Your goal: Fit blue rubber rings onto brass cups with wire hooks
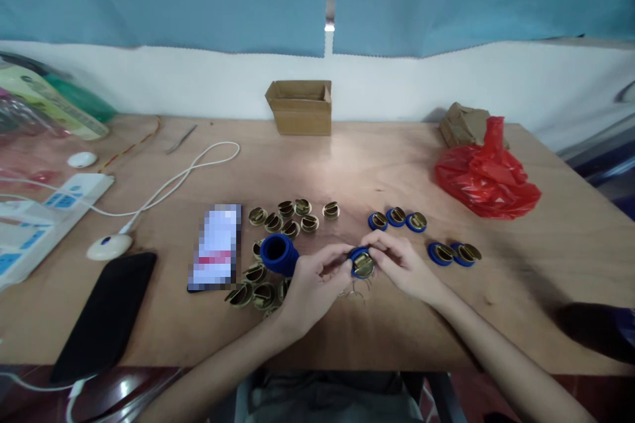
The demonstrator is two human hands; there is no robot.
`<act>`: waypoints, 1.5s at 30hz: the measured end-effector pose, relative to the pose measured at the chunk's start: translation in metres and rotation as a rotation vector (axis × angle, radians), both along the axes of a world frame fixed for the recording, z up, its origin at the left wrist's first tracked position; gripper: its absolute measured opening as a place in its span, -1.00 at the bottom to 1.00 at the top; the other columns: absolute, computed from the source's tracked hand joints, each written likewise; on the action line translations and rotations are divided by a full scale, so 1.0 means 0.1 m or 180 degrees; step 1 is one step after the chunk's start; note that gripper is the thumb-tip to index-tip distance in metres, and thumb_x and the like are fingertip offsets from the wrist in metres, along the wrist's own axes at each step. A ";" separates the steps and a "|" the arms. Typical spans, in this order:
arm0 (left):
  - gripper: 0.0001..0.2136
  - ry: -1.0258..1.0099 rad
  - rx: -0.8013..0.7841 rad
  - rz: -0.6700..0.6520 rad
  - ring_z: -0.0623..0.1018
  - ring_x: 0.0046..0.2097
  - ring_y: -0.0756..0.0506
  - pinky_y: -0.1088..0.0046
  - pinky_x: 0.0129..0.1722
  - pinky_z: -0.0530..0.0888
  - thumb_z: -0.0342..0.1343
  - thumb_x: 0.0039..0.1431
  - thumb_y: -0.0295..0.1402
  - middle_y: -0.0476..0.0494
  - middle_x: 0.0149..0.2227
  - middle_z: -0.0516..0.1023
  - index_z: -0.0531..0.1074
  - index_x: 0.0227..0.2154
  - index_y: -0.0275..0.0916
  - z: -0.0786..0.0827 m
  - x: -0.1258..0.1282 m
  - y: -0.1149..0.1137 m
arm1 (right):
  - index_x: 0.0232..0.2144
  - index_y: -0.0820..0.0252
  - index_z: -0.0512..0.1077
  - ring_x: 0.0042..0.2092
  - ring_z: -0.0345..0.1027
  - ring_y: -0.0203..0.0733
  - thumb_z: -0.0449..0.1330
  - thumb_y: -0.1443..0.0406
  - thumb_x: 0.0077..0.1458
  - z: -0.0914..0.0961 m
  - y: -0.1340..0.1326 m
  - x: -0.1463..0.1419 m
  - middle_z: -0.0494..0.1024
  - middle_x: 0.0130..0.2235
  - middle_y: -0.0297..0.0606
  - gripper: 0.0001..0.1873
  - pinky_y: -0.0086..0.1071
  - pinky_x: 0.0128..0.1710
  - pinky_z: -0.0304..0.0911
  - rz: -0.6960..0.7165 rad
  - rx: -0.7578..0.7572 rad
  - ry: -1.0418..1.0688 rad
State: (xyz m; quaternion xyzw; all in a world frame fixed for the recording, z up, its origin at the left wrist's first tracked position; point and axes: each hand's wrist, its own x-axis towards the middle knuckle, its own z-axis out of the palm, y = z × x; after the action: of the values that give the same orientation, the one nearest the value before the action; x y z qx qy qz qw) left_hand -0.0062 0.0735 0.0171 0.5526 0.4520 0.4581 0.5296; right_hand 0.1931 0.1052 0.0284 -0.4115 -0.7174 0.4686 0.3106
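Both hands meet over the middle of the wooden table (347, 172). My left hand (310, 284) and my right hand (399, 261) pinch one brass round part with a blue ring (362, 264) between their fingertips. A stack of blue rings (278, 253) stands just left of my left hand. Around it lie several bare brass parts (292, 215). Several finished parts with blue rings (397, 218) lie in a row to the right, and two more blue-ringed parts (454, 254) rest further right.
A small cardboard box (301, 106) stands at the back. A red plastic bag (483, 175) lies at right. A black phone (106, 314), a blurred card (217, 246), a white power strip (44, 218) and white cables (173, 178) occupy the left side.
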 end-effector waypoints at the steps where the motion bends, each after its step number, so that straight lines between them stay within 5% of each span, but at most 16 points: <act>1: -0.80 0.0020 -0.0001 -0.0004 0.71 -0.30 -0.05 0.56 -0.35 0.63 0.18 0.20 -0.41 -0.10 -0.25 0.74 0.60 -0.15 -0.24 0.00 0.00 0.00 | -0.26 0.19 0.41 -0.49 0.26 -0.32 0.05 0.24 0.33 0.00 0.00 0.01 0.43 -0.49 -0.38 -0.81 -0.46 -0.50 0.11 0.0009 -0.0031 -0.0022; 24: -0.82 0.0022 0.0182 0.0107 0.68 -0.33 -0.07 0.49 -0.33 0.64 0.17 0.19 -0.41 -0.09 -0.32 0.73 0.66 -0.22 -0.24 0.03 -0.01 0.03 | -0.31 0.18 0.41 -0.55 0.26 -0.33 0.12 0.16 0.30 0.03 -0.03 -0.04 0.43 -0.55 -0.39 -0.77 -0.45 -0.55 0.12 -0.0177 -0.0264 0.0223; 32: -0.72 -0.0539 -0.0082 -0.0006 0.70 -0.10 -0.13 0.33 -0.07 0.66 0.18 0.25 -0.39 -0.19 -0.11 0.72 0.55 0.01 -0.24 0.04 0.03 0.03 | -0.27 0.17 0.49 -0.44 0.40 -0.29 0.14 0.12 0.33 0.08 0.01 -0.06 0.55 -0.43 -0.32 -0.73 -0.45 -0.47 0.33 -0.0354 -0.0207 0.0532; 45: -0.63 -0.0767 -0.0265 -0.0445 0.66 0.04 -0.19 0.18 0.05 0.63 0.17 0.28 -0.40 -0.28 0.06 0.63 0.44 0.14 -0.22 0.04 0.04 0.06 | -0.20 0.16 0.52 -0.40 0.45 -0.28 0.11 0.10 0.35 0.03 0.03 -0.09 0.57 -0.36 -0.28 -0.71 -0.42 -0.42 0.43 -0.0530 -0.0246 0.0434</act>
State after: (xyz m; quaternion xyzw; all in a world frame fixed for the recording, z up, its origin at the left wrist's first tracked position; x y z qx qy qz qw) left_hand -0.0017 0.0796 0.0213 0.5012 0.3643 0.4640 0.6331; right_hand 0.1845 0.1079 0.0311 -0.4486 -0.6393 0.4953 0.3804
